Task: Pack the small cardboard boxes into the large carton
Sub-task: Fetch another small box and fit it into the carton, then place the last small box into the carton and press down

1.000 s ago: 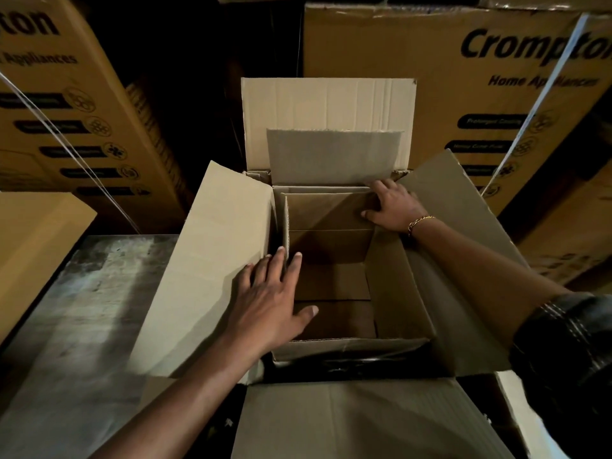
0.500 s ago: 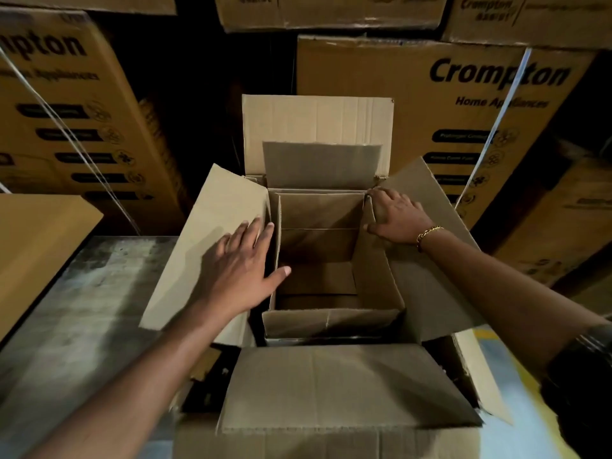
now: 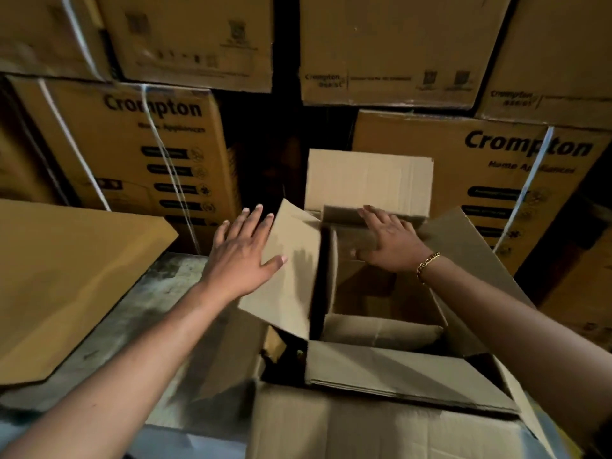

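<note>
The large carton [image 3: 390, 422] stands open in front of me, its near flap folded outward. Inside it sits a small open cardboard box [image 3: 381, 332], empty, with its flaps up. My left hand [image 3: 243, 253] lies spread on the outer face of the box's left flap [image 3: 288, 279], pushing at its far edge. My right hand [image 3: 390, 243], with a gold bracelet at the wrist, presses flat on the box's far flap [image 3: 344, 217], folding it down over the opening. The tall back flap [image 3: 367, 182] stands upright behind it.
Stacked printed Crompton cartons [image 3: 503, 173] wall off the back, with a dark gap [image 3: 271, 167] between them. A flat brown cardboard sheet [image 3: 66, 276] lies on the grey surface [image 3: 139, 313] at the left.
My head has tilted up and the view shifted. My left hand slid from the box's inner left edge outward and farther along the left flap. My right hand moved onto the far flap.
</note>
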`<state>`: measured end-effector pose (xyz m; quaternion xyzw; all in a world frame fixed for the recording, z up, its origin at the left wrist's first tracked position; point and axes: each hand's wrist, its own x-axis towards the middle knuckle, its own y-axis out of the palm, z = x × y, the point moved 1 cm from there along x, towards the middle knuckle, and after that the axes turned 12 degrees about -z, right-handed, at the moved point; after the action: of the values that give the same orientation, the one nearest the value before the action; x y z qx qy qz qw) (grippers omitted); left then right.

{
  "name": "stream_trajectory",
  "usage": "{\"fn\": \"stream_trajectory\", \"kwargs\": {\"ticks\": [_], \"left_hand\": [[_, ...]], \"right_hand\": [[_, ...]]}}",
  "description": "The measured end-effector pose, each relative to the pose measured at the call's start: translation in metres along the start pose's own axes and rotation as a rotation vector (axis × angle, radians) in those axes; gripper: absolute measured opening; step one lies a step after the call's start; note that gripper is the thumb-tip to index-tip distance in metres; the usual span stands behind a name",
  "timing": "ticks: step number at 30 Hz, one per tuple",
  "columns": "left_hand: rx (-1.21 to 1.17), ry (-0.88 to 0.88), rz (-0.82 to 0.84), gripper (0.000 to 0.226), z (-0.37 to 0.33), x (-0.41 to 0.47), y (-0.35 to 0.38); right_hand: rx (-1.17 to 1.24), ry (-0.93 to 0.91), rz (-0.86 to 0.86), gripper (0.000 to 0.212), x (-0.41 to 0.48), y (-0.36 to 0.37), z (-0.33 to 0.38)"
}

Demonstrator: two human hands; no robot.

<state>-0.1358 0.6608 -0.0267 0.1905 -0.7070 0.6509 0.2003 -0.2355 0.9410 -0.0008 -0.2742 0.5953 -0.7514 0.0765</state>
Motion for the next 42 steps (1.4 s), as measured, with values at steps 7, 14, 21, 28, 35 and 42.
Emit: {"fn": "stream_trajectory", "kwargs": {"ticks": [7,14,21,28,35,42], "left_hand": [[0.015,-0.081,-0.032,0.082,0.115,-0.057,-0.058],[-0.006,-0.062,0.02,0.083,0.16,-0.088,-0.059],[-0.073,0.063,0.032,0.084,0.106,-0.06,-0.03],[-0.077,0.157,0.071,0.085,0.032,-0.026,0.005],[-0.046,0.123,0.06,0.083,-0.011,-0.006,0.031],[-0.019,0.016,0.068,0.081,0.01,-0.014,0.029]], "right_hand": [[0.04,-0.125,-0.081,0.089,0.015,0.012,0.152],[0.02,-0.067,0.093,0.089,-0.011,0.045,0.188],[0.006,0.211,0.167,0.087,-0.056,0.024,0.108],[-0.02,0.357,0.223,0.086,-0.081,0.014,0.003],[-0.003,0.381,0.261,0.089,-0.067,0.022,-0.06],[0.079,0.313,0.228,0.09,-0.026,0.041,-0.059]]}}
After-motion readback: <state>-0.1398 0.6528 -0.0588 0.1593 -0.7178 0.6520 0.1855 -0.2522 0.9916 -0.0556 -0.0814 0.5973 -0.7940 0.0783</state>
